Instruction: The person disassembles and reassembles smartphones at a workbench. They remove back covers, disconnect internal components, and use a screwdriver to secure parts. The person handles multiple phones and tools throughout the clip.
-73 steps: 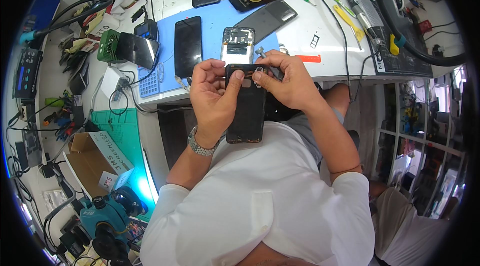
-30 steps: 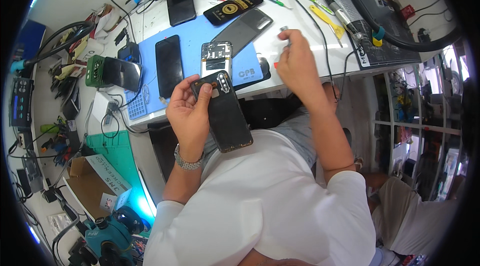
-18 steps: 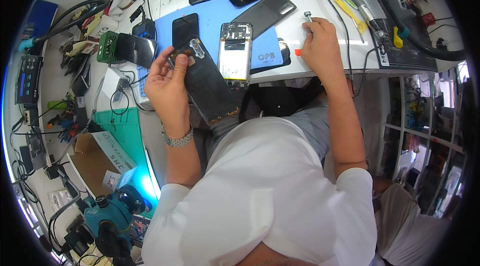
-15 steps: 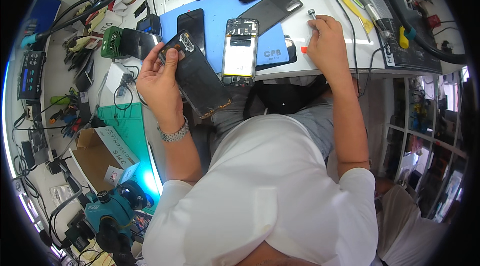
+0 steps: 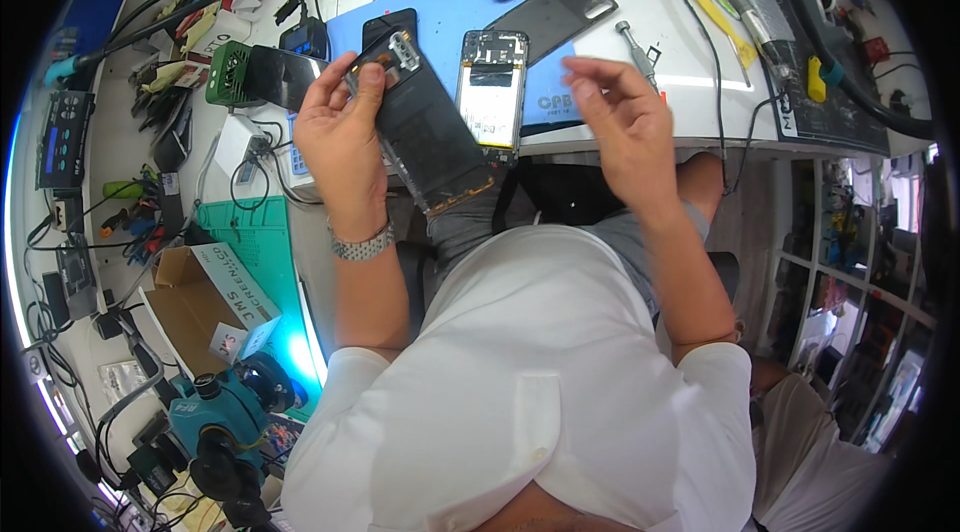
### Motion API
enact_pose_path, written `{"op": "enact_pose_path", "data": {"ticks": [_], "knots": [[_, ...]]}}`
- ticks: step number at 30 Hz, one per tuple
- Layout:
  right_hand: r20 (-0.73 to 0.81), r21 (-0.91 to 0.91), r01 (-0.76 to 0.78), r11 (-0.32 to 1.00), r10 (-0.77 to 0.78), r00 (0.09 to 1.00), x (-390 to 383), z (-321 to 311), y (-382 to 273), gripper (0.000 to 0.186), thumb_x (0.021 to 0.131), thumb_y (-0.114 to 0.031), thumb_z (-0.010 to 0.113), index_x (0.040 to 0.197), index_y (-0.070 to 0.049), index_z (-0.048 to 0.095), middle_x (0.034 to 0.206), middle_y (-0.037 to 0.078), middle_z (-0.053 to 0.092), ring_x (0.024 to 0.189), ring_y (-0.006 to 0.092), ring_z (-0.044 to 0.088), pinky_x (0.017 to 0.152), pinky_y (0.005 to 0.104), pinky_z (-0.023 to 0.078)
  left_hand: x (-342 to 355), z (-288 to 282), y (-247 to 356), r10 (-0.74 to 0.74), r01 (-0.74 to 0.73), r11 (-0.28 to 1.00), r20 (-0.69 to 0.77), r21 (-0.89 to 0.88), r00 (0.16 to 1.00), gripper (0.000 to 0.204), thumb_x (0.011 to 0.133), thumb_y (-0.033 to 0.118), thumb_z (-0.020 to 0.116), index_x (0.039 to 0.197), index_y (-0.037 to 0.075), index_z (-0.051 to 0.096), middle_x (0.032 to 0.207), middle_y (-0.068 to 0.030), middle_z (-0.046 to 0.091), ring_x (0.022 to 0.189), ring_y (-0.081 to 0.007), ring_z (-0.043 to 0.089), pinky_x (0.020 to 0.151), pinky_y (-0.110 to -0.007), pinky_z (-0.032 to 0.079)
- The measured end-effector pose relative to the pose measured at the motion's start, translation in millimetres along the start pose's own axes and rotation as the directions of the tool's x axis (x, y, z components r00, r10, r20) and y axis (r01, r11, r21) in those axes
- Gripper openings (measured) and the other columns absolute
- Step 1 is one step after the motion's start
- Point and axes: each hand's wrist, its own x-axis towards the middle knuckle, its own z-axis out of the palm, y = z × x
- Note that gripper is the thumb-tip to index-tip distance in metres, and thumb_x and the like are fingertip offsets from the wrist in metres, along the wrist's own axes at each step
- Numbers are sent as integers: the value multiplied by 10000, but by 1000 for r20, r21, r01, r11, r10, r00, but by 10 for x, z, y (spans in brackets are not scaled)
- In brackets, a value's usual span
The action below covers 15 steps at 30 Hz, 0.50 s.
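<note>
Lying on table (image 5: pixel 688 62), grey tool (image 5: pixel 635 46) (now released), right hand (image 5: pixel 634 132) nearby

L hand (image 5: pixel 342 150) clamped; R hand (image 5: pixel 634 137) loose, part. curled, both fwd.

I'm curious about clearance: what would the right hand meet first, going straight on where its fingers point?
The right hand would probably meet the opened black rectangular phone, perhaps grazing the flat dark grey panel beside it; depth is unclear.
</note>
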Motion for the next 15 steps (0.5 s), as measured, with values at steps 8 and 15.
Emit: {"op": "enact_pose_path", "data": {"ticks": [8, 15], "knots": [[229, 309, -266, 913, 200, 953, -150, 229, 43, 527, 1030, -57, 693, 1494, 78, 481, 1380, 135, 636, 1230, 156, 623, 1055, 304, 522, 201, 605, -70, -79, 85, 996, 285, -10, 955, 525, 974, 87, 804, 1380, -114, 539, 1243, -219, 713, 1001, -200, 750, 866, -282, 617], [-75, 137, -126, 983, 137, 988, -44, 29, 29, 581, 1000, 62, 625, 1536, 75, 403, 1396, 171, 607, 1172, 151, 658, 982, 279, 558, 146, 492, -76, 7, -243, 750, 360, 615, 933, 733, 913, 274, 871, 1454, -99, 544, 1251, -206, 710, 1057, -213, 719, 834, -343, 603]]}}
